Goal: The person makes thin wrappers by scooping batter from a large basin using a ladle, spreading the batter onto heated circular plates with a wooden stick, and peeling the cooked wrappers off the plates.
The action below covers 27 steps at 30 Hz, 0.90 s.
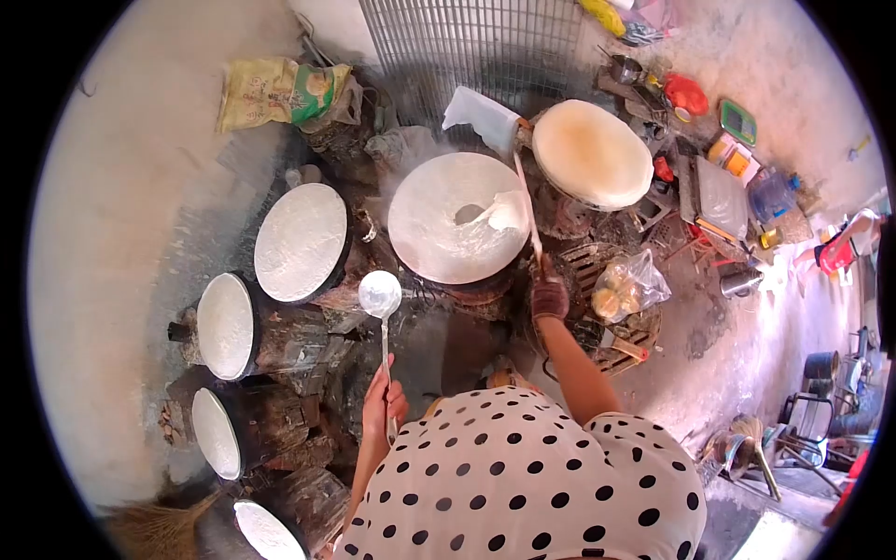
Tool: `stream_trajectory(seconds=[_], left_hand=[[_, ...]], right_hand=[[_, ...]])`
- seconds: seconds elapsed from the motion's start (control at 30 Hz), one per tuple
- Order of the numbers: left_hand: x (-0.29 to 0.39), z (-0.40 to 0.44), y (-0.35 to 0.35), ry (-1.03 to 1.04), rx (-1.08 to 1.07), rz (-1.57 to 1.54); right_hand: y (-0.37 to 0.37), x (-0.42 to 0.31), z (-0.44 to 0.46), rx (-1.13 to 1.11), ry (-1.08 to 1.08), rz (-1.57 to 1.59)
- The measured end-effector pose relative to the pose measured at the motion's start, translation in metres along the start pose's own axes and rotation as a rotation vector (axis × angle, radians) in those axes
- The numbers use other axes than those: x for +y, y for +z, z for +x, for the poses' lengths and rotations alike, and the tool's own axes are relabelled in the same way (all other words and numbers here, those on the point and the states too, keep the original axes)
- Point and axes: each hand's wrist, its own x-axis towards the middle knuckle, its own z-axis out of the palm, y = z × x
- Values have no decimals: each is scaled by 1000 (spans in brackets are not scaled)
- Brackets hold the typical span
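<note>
My left hand (383, 399) is wrapped round the handle of a metal ladle (380, 294), whose bowl has white residue in it. In my right hand (549, 295), which wears a dark glove, is a long, thin, flat stick (525, 191) slanting up along the right edge of a round griddle (425, 233). A thin pale batter layer covers that griddle, with a thicker white patch (509, 211) near the stick and a dark bare spot in the middle. Behind, to the right, a round stack of thin pancakes (593, 154) shows a browned centre.
Several more batter-coated griddles (301, 243) on dark stoves curve down my left side. A clear bag of round yellowish items (627, 289) and a red-handled tool (625, 347) lie on a grate at right. A metal grille (476, 47) leans behind. Another person (845, 245) is far right.
</note>
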Motion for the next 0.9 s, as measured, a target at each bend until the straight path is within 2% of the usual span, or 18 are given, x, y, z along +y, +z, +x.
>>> stream_trajectory(seconds=[0.1,0.13,0.2,0.23,0.27,0.37,0.43,0.57,0.6,0.67,0.73,0.77,0.83,0.87,0.9], left_hand=[[0,9,-5,-62,45,44],[-2,10,-6,-69,48,51],[-1,15,-6,-97,37,49],[0,13,-5,-82,31,87],[4,12,-4,-83,29,88],[4,9,-4,-78,31,163],[1,13,-10,-100,27,168],[6,17,-4,-154,-7,234],[7,20,-2,-151,-2,234],[12,31,3,-179,-15,235],[17,54,4,-183,-23,316],[18,68,6,-188,-33,397],[24,97,16,-157,-45,476],[27,111,21,-121,-55,559],[28,126,25,-124,-51,553]], right_hand=[[65,-20,-16,-38,216,-61],[84,-15,-18,-25,205,96],[89,4,-12,-35,139,809],[70,18,-8,-94,116,273],[44,16,-10,-119,103,93],[20,-1,-24,-83,137,-50],[32,-10,-24,-166,160,-193],[35,15,8,-425,-47,-613],[41,22,10,-426,-51,-610],[55,46,15,-376,25,-163],[80,58,8,-349,65,58],[96,56,-2,-216,85,741],[-4,-18,-2,-358,368,331],[-6,-13,-11,-362,367,328],[-8,-5,-22,-266,310,109]])
